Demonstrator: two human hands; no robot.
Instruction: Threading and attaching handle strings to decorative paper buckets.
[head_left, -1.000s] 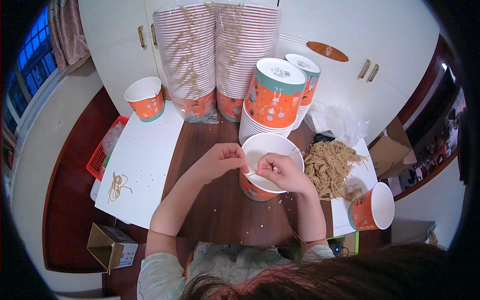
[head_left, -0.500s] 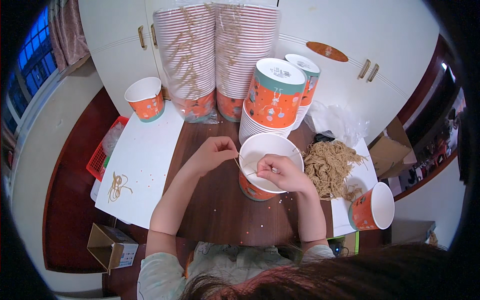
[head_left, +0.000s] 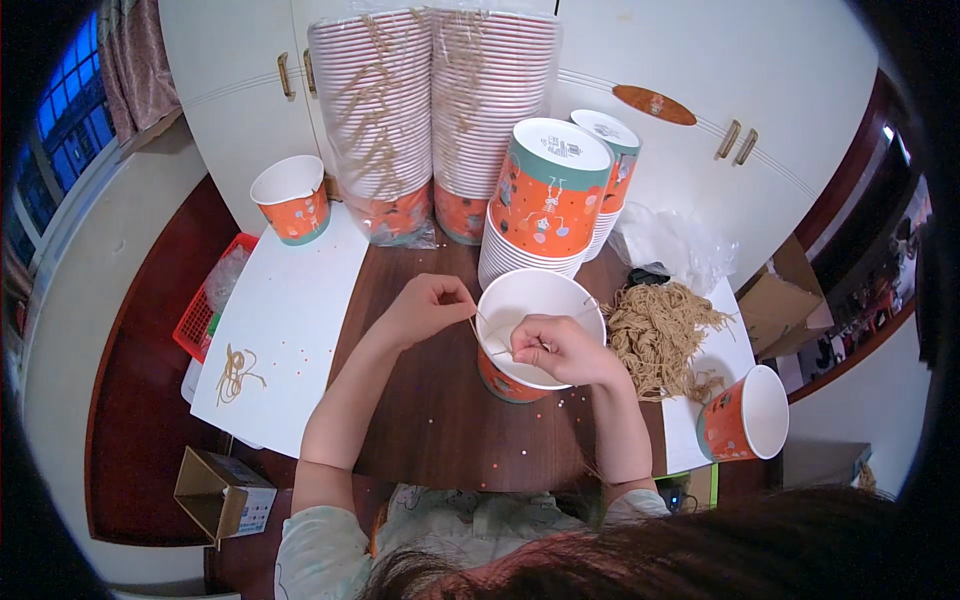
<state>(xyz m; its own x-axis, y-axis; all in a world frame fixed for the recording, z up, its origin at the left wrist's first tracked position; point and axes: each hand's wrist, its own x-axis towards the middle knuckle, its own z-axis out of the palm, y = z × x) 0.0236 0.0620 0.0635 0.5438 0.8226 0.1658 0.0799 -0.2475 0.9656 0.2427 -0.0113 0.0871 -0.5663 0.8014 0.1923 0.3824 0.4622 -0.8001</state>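
A round paper bucket [head_left: 512, 384], orange outside and white inside, stands upright on the brown table in front of me. At its left rim my left hand [head_left: 438, 303] pinches a thin tan cord [head_left: 479, 322]. My right hand [head_left: 562, 348] reaches over the bucket's opening, its fingers closed on the same cord on the inner side of the rim. A short bit of cord also shows at the bucket's far right rim. Behind the right hand, part of the bucket's inside is hidden.
A heap of tan cords [head_left: 655, 340] lies to the right, with another bucket [head_left: 725, 425] tipped beyond it. Upside-down stacked buckets [head_left: 545, 205] and tall bagged stacks [head_left: 375, 110] stand behind. Loose cords [head_left: 237, 376] and one bucket [head_left: 295, 215] are on the left white board [head_left: 285, 290].
My right hand has turned slightly and shifted a little within the bucket's opening. The left hand keeps its pinch at nearly the same spot.
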